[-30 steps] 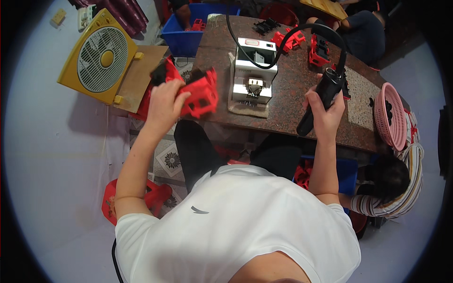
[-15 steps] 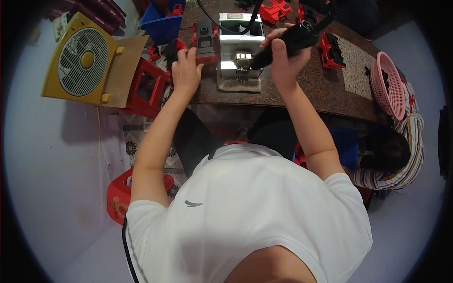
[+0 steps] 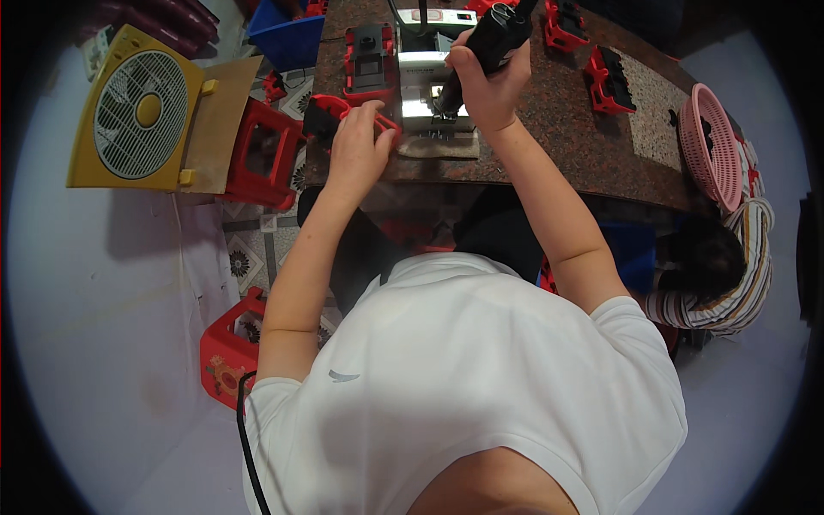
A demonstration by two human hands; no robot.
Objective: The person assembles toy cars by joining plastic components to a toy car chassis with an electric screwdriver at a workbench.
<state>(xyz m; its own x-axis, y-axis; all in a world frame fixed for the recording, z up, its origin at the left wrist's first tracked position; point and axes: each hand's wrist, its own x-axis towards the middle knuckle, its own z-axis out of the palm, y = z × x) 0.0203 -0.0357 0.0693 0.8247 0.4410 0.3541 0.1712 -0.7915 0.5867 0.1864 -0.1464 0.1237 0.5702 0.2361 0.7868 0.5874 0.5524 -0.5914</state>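
Observation:
My right hand [image 3: 491, 93] is wrapped round a black electric screwdriver [image 3: 498, 43], tilted with its tip down at the metal front of a white and silver screw feeder [image 3: 421, 65]. The tip itself is too small to make out. At the table's near left edge, my left hand [image 3: 356, 148] has its fingers curled over a red and black plastic part [image 3: 323, 117]. Some of that part is hidden beneath the hand. Just beyond it lies a similar red and black plastic housing [image 3: 370, 65], left of the feeder.
More red and black parts [image 3: 610, 84] lie on the speckled table [image 3: 549, 129]. A pink basket [image 3: 711, 148] stands at the right edge, near a person in a striped sleeve [image 3: 745, 292]. To the left are a yellow fan [image 3: 142, 112], a red stool [image 3: 262, 159] and a blue bin [image 3: 287, 39].
The screwdriver has swung left and away from me, its tip now at the feeder's front. My left hand has come nearer, bringing the red and black part toward the table's edge.

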